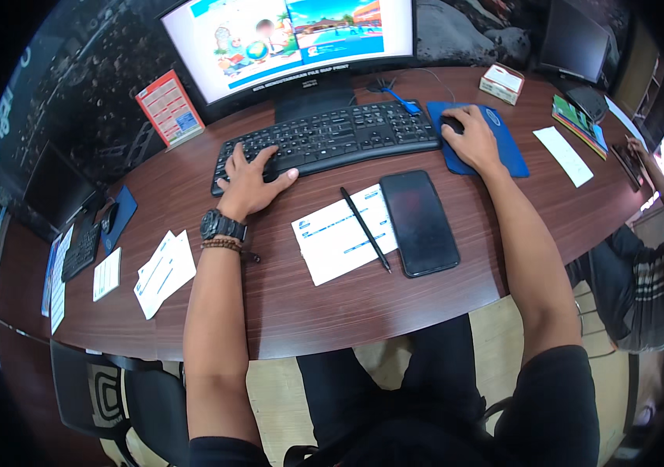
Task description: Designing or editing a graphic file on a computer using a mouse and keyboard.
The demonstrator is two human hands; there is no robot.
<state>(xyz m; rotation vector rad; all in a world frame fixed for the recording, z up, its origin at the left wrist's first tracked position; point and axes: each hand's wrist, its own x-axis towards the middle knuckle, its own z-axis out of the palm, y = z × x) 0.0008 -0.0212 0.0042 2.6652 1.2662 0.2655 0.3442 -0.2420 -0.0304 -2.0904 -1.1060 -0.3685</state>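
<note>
On the dark wood surface [293,303] I saw both hands at a desktop setup. Left hand [250,183] lay flat on the left end of the black keyboard [328,140], fingers [242,156] spread wide over the keys, thumb out to the right at the keyboard's front edge. It held nothing. Black wristwatch [221,226] and a beaded bracelet [221,245] sat on that wrist.

Right hand [472,140] was cupped over a black mouse [450,124], fingers curled narrow around it. The mouse sat on a blue mouse pad [512,156], just right of the keyboard.

Monitor [293,39] stood behind the keyboard, showing a colourful page. Between the forearms: a white printed form [332,245] with a black pen [365,229] lying diagonally across it, and a black phone [419,223], screen dark, overlapping the form's right edge.

Left of the left arm I logged loose white slips [163,274]. Far right: a white paper [563,156], a small box [501,82], and another person's arm [655,175] at the surface's edge.
</note>
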